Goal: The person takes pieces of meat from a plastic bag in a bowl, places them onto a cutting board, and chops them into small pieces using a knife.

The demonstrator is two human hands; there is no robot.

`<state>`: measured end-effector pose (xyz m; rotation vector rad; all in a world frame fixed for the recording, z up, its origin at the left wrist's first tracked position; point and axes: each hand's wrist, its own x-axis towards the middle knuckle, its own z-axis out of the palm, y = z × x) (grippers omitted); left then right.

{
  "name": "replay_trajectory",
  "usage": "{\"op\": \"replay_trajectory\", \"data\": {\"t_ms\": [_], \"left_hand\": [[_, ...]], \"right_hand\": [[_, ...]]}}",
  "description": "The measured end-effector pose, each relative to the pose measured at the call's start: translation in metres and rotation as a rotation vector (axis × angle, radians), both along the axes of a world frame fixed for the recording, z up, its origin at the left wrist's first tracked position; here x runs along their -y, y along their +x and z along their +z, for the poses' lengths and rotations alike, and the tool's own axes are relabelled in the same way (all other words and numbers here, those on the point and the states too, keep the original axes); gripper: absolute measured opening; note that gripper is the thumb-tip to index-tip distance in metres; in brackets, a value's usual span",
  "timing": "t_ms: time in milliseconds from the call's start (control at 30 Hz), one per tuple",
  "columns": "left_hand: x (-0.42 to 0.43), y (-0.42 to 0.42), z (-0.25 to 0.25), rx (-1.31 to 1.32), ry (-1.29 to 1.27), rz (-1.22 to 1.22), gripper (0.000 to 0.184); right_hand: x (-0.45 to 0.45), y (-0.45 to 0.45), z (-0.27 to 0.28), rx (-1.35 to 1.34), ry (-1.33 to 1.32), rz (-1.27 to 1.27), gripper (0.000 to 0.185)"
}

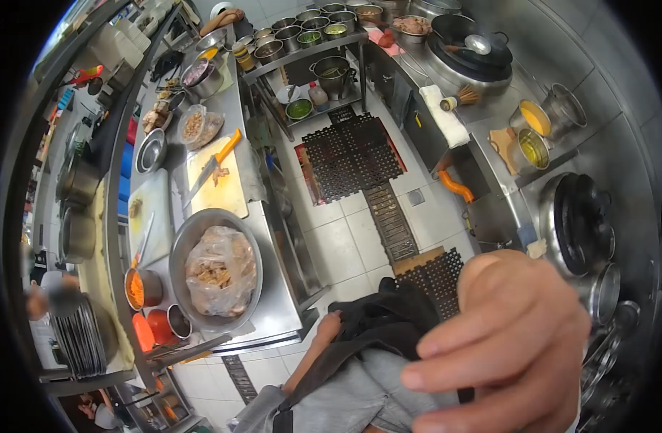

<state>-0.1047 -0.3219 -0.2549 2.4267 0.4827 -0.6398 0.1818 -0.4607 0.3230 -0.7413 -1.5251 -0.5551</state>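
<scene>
Large and close to the camera, my right hand [501, 332] fills the lower right, its fingers slightly curled and apart with nothing in them. My left hand [329, 327] is low beside the dark apron [367, 317], small and partly hidden by it; its fingers cannot be made out. On the steel counter to the left, a metal bowl [181, 270] holds a plastic bag of food [219, 270]. Behind it an orange-handled knife [214, 166] lies on a yellowish cutting board [230, 189] with small brown pieces.
A white cutting board [156, 216] and a pot of orange shreds [134, 289] are at the left. Metal containers [289, 36] line a rear shelf. Woks [576, 224] stand along the right. Black mats [353, 155] lie on the tiled floor. Another person [103, 413] shows at lower left.
</scene>
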Motion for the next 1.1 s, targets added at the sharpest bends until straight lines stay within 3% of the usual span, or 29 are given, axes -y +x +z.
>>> {"op": "replay_trajectory", "data": {"t_ms": [33, 100, 167, 200, 233, 367, 500, 600, 633, 733, 833, 900, 1033, 1100], "left_hand": [[-0.003, 0.022, 0.012, -0.083, -0.066, 0.064, 0.035], [-0.007, 0.068, 0.089, -0.086, -0.004, 0.149, 0.037], [-0.027, 0.089, 0.087, 0.073, -0.106, 0.288, 0.038], [-0.035, 0.104, 0.086, 0.221, -0.207, 0.378, 0.040], [-0.042, 0.139, 0.169, 0.013, -0.142, 0.339, 0.041], [-0.085, 0.193, 0.172, 0.254, -0.263, 0.377, 0.041], [-0.161, 0.250, 0.198, 0.410, -0.376, 0.366, 0.042], [-0.217, 0.290, 0.225, 0.633, -0.296, 0.483, 0.040], [-0.235, 0.303, 0.227, 0.720, -0.256, 0.479, 0.040], [-0.278, 0.330, 0.245, 0.810, -0.316, 0.564, 0.038], [-0.311, 0.338, 0.258, 0.748, -0.360, 0.635, 0.036], [-0.331, 0.341, 0.258, 0.698, -0.421, 0.728, 0.035], [-0.365, 0.334, 0.248, 0.693, -0.313, 1.052, 0.034], [-0.386, 0.329, 0.233, 0.521, -0.067, 1.241, 0.040]], "right_hand": [[-0.006, 0.012, -0.002, -0.020, -0.017, 0.035, 0.029], [-0.013, 0.043, -0.008, -0.082, -0.156, 0.191, 0.021], [-0.040, 0.070, -0.024, -0.134, -0.325, 0.238, 0.018], [-0.057, 0.078, -0.042, -0.147, -0.391, 0.116, 0.021], [-0.074, 0.086, -0.060, -0.153, -0.461, -0.004, 0.025], [-0.153, 0.140, -0.145, -0.206, -1.006, -0.116, 0.017], [-0.169, 0.185, -0.273, -0.119, -1.319, -0.316, 0.022], [-0.168, 0.202, -0.293, -0.388, -1.653, -0.402, 0.021], [-0.172, 0.214, -0.295, -0.334, -1.690, -0.363, 0.021], [-0.200, 0.247, -0.307, -0.545, -1.698, -0.425, 0.018], [-0.273, 0.274, -0.294, -0.492, -1.686, -0.345, 0.019], [-0.332, 0.290, -0.300, -0.342, -1.667, -0.244, 0.017], [-0.467, 0.289, -0.308, 0.112, -1.362, 0.056, 0.022], [-0.529, 0.283, -0.332, 0.372, -1.227, 0.073, 0.033]]}}
